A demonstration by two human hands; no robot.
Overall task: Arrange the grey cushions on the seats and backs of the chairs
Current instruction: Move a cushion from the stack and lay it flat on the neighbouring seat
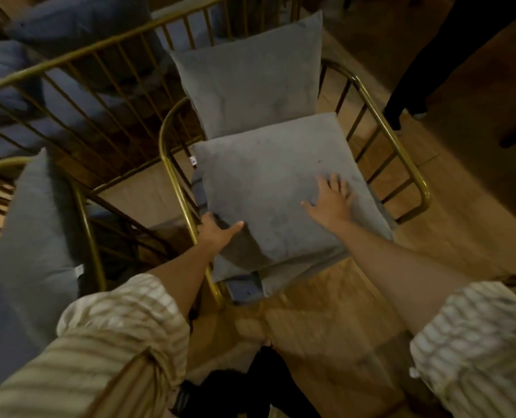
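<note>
Grey fabric covers the seat cushion [269,188], which lies flat on the seat of the brass-coloured chair [413,173] directly ahead of and below the person. It sits skewed: its near-left corner overhangs the seat's front-left corner, and another grey layer shows beneath it at the front edge. A second grey cushion, the back cushion [247,76], stands upright against the chair's back rails, its lower edge touching the seat cushion's far edge.

The left hand [216,230] grasps the seat cushion's left edge near the front-left corner, thumb on top, fingers hidden beneath. The right hand [330,200] rests flat and spread on the cushion's top, toward the right edge, gripping nothing. Both hands are on the cushion; the left holds the overhanging corner, so any squaring of the cushion to the seat edges likely turns on that hand.

A small white tag [193,160] shows at the cushion's far-left corner; its print is too blurred to read. No other writing is legible.
</note>
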